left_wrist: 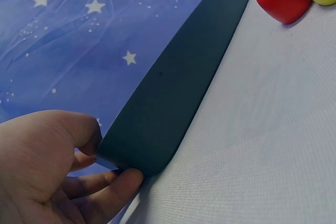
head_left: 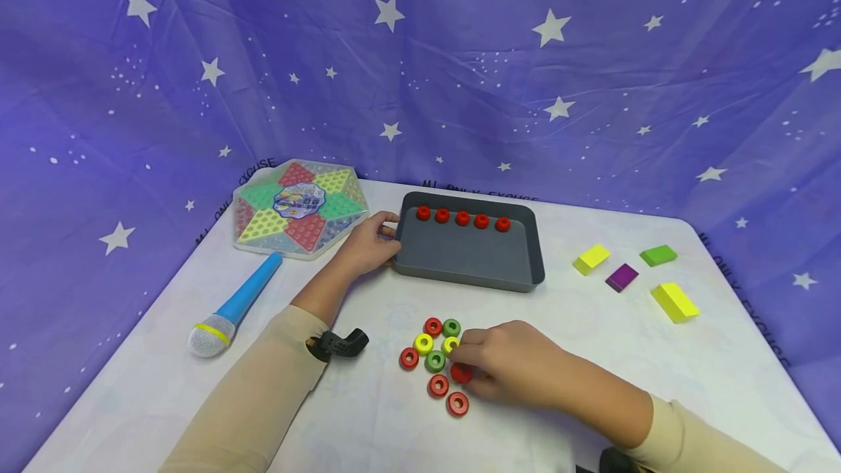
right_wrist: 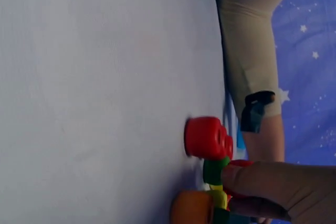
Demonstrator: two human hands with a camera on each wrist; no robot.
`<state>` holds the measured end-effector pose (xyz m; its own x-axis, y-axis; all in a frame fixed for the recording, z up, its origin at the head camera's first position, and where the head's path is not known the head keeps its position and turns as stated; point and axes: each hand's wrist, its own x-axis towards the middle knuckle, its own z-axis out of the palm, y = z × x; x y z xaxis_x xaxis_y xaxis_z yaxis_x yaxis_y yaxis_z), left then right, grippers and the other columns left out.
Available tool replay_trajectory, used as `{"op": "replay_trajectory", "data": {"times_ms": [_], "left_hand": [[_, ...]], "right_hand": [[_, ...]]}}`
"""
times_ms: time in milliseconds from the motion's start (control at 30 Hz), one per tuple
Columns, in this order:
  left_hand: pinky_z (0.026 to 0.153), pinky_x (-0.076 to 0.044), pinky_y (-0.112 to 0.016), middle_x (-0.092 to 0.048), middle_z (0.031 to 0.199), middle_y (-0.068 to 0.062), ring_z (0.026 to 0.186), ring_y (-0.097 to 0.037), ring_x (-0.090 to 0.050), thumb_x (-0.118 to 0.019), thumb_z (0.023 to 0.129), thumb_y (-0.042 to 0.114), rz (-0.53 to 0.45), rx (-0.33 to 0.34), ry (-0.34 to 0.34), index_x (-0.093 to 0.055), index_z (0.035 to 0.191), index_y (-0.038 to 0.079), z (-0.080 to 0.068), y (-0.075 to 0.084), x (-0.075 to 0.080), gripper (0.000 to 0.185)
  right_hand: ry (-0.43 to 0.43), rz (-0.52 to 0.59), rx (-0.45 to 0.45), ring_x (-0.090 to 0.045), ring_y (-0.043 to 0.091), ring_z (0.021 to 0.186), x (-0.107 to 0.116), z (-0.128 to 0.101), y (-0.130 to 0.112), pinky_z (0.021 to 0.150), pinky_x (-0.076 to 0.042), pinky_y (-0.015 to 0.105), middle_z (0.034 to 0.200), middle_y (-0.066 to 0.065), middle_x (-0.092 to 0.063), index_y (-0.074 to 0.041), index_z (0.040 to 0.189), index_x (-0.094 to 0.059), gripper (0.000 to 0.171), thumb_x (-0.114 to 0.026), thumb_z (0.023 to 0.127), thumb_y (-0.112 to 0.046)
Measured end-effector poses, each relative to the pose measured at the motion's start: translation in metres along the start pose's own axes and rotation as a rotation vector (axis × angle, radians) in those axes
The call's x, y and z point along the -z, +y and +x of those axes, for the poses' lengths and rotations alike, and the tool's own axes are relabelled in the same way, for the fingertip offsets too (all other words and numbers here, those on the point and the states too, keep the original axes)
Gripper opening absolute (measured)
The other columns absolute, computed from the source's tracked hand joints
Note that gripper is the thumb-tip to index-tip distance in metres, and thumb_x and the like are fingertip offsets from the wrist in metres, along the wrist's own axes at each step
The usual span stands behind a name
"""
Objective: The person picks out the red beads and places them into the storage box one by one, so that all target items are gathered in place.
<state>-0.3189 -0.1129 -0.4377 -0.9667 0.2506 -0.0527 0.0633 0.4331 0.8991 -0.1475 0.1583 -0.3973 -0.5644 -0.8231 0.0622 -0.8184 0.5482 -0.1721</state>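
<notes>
Right hand (head_left: 515, 363): thumb and fingers pinched a red ring (head_left: 461, 372), lower centre of the head frame. Ring judged light, stiff, perhaps slippery, unlikely to break; best held across its outer rim. Left hand (head_left: 371, 243): fingers touched the grey tray (head_left: 460, 258), centre frame; whether they gripped could not be told.

At 12 o'clock I read "ONLY EXCUSE" (head_left: 480, 190) on purple cloth (head_left: 473, 86) edging the worktop (head_left: 374, 422); the game board's (head_left: 305, 231) label (head_left: 298, 200) defeats me.
</notes>
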Motion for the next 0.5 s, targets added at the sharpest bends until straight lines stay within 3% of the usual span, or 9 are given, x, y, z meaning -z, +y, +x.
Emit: {"op": "replay_trajectory", "data": {"times_ms": [300,500], "left_hand": [[0.069,-0.063,-0.035,-0.065,0.122,-0.016,0.100,-0.027,-0.071,-0.062,0.090,0.011,-0.015,0.000,-0.002,-0.049,0.145,0.009,-0.002,0.001,0.001,0.057],[0.069,-0.062,-0.035,-0.065,0.122,-0.016,0.101,-0.028,-0.070,-0.062,0.089,0.012,-0.018,0.000,-0.010,-0.049,0.145,0.009,-0.002,0.002,0.001,0.058]], "right_hand": [[-0.010,0.097,-0.038,-0.065,0.002,0.089,0.023,0.004,0.017,0.079,-0.057,0.026,0.103,-0.020,-0.066,-0.026,0.114,-0.073,0.027,-0.077,0.087,-0.030],[0.024,0.063,-0.083,-0.061,0.001,0.084,0.049,0.017,0.034,0.075,-0.056,0.026,0.100,-0.020,-0.065,-0.028,0.115,-0.073,0.028,-0.078,0.087,-0.030]]}}
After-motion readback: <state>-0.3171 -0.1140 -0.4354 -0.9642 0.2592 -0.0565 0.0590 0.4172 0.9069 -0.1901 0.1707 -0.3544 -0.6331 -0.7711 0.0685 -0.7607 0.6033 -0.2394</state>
